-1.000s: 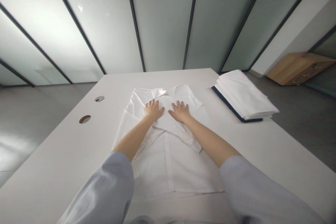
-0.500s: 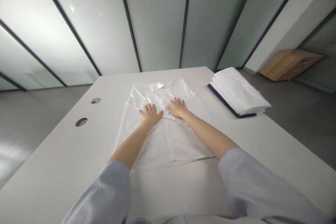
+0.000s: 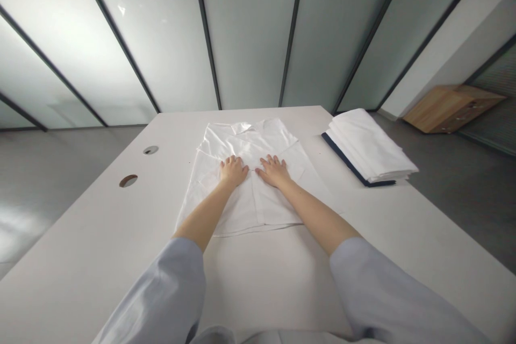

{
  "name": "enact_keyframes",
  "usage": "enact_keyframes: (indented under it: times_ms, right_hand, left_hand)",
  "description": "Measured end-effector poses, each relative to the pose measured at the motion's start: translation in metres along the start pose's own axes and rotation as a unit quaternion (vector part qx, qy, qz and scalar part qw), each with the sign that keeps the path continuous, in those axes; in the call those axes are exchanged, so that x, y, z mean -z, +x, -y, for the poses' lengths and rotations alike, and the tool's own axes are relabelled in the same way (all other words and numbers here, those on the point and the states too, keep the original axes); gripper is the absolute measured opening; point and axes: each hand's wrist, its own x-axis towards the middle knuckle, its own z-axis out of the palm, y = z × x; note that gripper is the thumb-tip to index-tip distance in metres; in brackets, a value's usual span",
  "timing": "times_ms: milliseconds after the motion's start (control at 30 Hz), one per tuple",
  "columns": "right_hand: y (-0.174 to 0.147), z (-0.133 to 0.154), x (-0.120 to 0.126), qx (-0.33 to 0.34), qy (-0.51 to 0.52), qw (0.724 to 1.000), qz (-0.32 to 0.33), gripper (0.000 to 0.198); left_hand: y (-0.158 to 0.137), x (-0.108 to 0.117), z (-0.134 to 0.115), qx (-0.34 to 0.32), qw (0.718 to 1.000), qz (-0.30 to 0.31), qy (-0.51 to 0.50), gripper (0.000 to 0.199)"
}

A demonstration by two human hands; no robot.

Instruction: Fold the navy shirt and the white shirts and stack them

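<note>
A white shirt (image 3: 234, 209) lies spread on the table, its collar at the far end and a vertical seam line running down the near part to the hem. My left hand (image 3: 234, 172) rests palm down on the left middle of it, fingers forward and slightly bent. Beside it, a small gap away, my right hand (image 3: 276, 172) lies flat on the cloth with its fingers spread. Neither hand grips the fabric. Some creases show in the shiny cloth beyond my fingers.
A white table (image 3: 108, 258) carries the shirt. Folded white cloths (image 3: 371, 145) are stacked on a dark navy item (image 3: 346, 161) at the right edge. Two round holes pierce the tabletop on the left. Frosted panels and a wooden cabinet (image 3: 451, 109) stand beyond.
The shirt's near hem has shifted away from me, closer to my hands. My hands stay on the cloth, the left with fingers closer together. The view has tilted slightly.
</note>
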Motion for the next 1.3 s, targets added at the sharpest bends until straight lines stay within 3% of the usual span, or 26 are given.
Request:
enact_keyframes:
  times_ms: [167, 267, 367, 567, 800, 967, 1133, 1300]
  right_hand:
    - [0.008, -0.002, 0.002, 0.003, 0.003, 0.999, -0.037, 0.062]
    - [0.002, -0.004, 0.003, 0.02, 0.004, 0.996, -0.085, 0.056]
    - [-0.016, -0.008, 0.004, 0.063, 0.0, 0.992, -0.111, 0.05]
    - [-0.062, -0.017, 0.001, 0.104, -0.019, 0.989, -0.105, 0.041]
    - [-0.08, -0.025, -0.006, 0.097, 0.013, 0.99, -0.105, 0.039]
    - [-0.077, -0.029, -0.006, 0.113, 0.046, 0.984, -0.127, 0.035]
    - [-0.077, -0.031, -0.006, 0.148, 0.071, 0.978, -0.131, 0.029]
    - [-0.079, -0.028, -0.004, 0.148, 0.061, 0.98, -0.121, 0.028]
  left_hand:
    - [-0.031, 0.004, -0.006, -0.005, 0.998, 0.058, 0.003, 0.059]
    - [-0.049, 0.009, -0.004, -0.013, 0.998, 0.059, 0.01, 0.057]
    - [-0.058, 0.02, 0.0, -0.014, 0.998, 0.057, 0.014, 0.05]
    - [-0.065, 0.032, 0.0, -0.026, 0.993, 0.114, 0.022, 0.044]
    - [-0.079, 0.011, 0.01, -0.049, 0.998, 0.013, -0.024, 0.042]
    - [-0.079, 0.007, 0.023, -0.111, 0.991, 0.003, -0.073, 0.046]
    - [-0.082, 0.007, 0.016, -0.183, 0.979, 0.009, -0.088, 0.04]
    - [-0.087, 0.005, 0.01, -0.19, 0.978, 0.025, -0.081, 0.053]
